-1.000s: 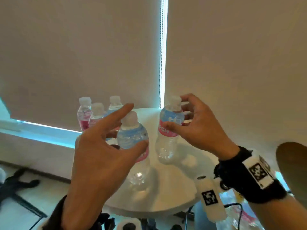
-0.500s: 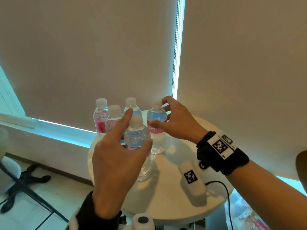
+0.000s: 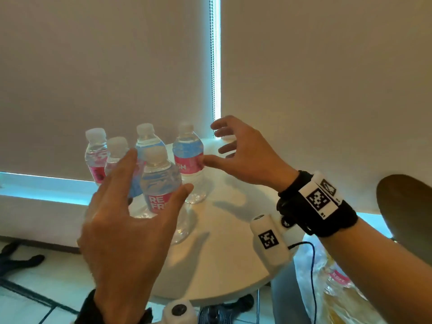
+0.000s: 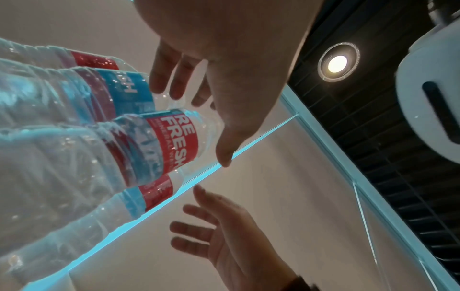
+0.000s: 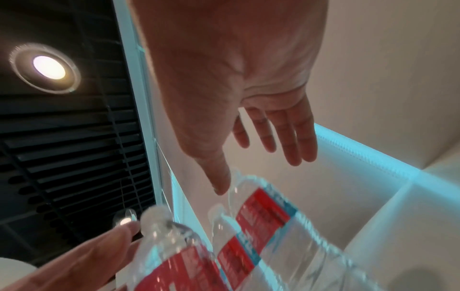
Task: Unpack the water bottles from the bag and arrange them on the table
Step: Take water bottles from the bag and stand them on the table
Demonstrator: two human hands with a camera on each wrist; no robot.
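your right hand lets go of the far bottle, fingers spread; left hand spread beside the front bottle.

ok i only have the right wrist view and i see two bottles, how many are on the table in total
Observer: Five bottles stand upright on the round table, clustered at its far left.
Operator: is the left grip holding the near one
Observer: No. The left hand is open, with straight fingers on either side of the front bottle, not curled round it.
Operator: anything left in the bag
Observer: Probably. The plastic bag sits below the table edge at lower right, and a pink label shows through it.
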